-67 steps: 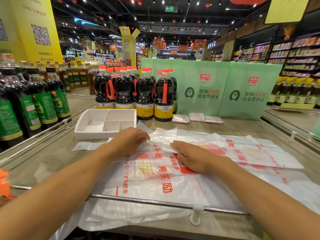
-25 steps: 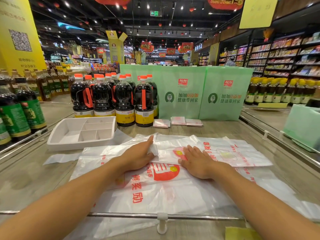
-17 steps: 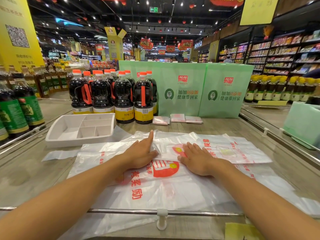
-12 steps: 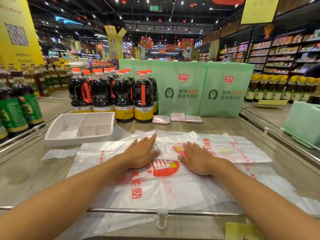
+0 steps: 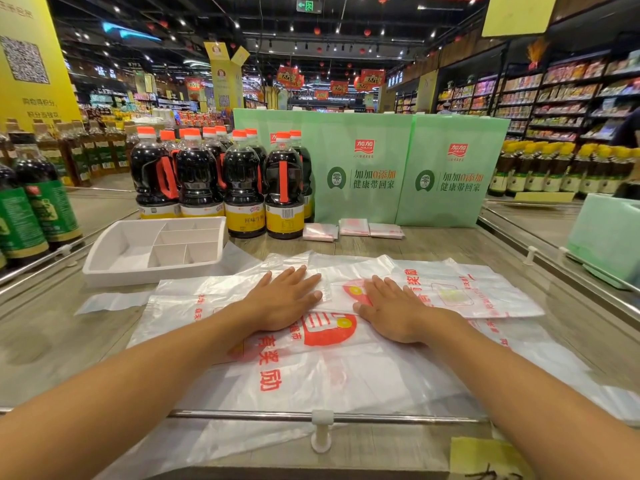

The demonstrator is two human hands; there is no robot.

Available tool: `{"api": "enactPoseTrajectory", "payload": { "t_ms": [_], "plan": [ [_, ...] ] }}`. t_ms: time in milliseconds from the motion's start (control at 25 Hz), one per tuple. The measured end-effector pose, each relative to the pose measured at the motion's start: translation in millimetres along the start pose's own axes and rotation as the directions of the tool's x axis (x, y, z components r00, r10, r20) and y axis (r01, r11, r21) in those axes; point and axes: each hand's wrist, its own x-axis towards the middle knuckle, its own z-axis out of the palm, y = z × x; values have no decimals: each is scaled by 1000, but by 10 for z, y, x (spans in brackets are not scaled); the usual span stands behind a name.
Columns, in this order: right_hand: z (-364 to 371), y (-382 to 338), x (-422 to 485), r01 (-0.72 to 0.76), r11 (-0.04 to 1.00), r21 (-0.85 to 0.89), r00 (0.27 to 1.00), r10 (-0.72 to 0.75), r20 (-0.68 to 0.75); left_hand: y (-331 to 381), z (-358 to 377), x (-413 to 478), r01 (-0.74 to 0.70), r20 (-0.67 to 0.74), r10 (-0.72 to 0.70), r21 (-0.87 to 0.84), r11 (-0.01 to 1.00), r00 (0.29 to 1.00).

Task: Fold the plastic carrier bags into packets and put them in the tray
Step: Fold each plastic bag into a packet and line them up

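Note:
A clear plastic carrier bag [image 5: 450,292] with red print lies folded lengthwise into a strip across a pile of flat bags [image 5: 329,368] on the wooden display top. My left hand [image 5: 284,299] and my right hand [image 5: 391,310] press flat on the strip, palms down, fingers spread, holding nothing. A white divided tray [image 5: 104,261] stands to the left of the bags; its compartments show nothing inside. Three folded bag packets [image 5: 353,230] lie in a row at the back, outside the tray.
Dark soy sauce bottles [image 5: 242,181] with orange caps stand behind the tray, green bags [image 5: 363,168] behind the packets. More bottles [image 5: 31,209] line the left side. A metal rail [image 5: 322,415] runs along the near edge, another rail [image 5: 540,251] along the right. A green box [image 5: 609,233] sits right.
My left hand let go of the bag's folded edge and flattened onto it. Both hands now press the folded strip down; the right hand has hardly moved.

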Motion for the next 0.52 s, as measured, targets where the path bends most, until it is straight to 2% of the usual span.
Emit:
{"api": "enactPoseTrajectory", "payload": {
  "t_ms": [320,520],
  "plan": [
    [-95,-40,-28,-26,999,-30,995,28,96,-1,-70,45,-2,119,-5,62,998,993],
    [-53,-3,-4,0,999,-36,997,3,74,-21,-48,87,-27,130,15,89,996,991]
  ]
}}
